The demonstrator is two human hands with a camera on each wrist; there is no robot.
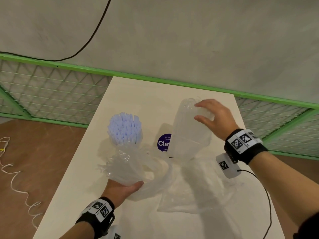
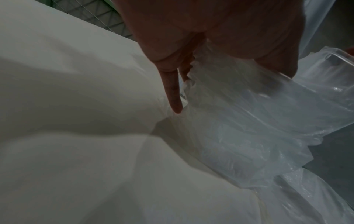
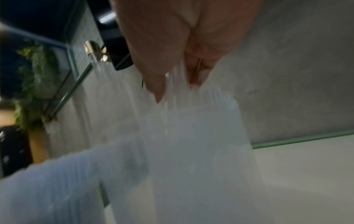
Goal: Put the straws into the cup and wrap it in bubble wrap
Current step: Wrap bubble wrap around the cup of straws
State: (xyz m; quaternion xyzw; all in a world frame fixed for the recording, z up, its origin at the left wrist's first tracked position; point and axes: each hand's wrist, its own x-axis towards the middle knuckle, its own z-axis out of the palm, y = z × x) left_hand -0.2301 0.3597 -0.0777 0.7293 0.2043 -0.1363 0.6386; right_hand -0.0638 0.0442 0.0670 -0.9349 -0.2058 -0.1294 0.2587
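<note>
A bunch of pale blue straws (image 1: 124,128) stands up out of a clear cup (image 1: 128,167) that is swathed in crinkled clear wrap. My left hand (image 1: 124,187) grips the cup's lower end from below, tilted away from me over the white table (image 1: 138,94). My right hand (image 1: 214,116) pinches the top edge of a bubble wrap sheet (image 1: 188,133) and holds it raised to the right of the straws; the sheet trails down onto the table. In the left wrist view my palm (image 2: 191,37) lies against the wrap (image 2: 249,121). The blurred right wrist view shows fingers (image 3: 159,84) pinching the sheet (image 3: 191,144).
A round purple sticker (image 1: 163,143) lies on the table behind the raised sheet. A green wire fence (image 1: 51,87) runs along the table's far edge. A black cable (image 1: 259,183) hangs from my right wrist. A white cord (image 1: 13,178) lies on the brown floor at left.
</note>
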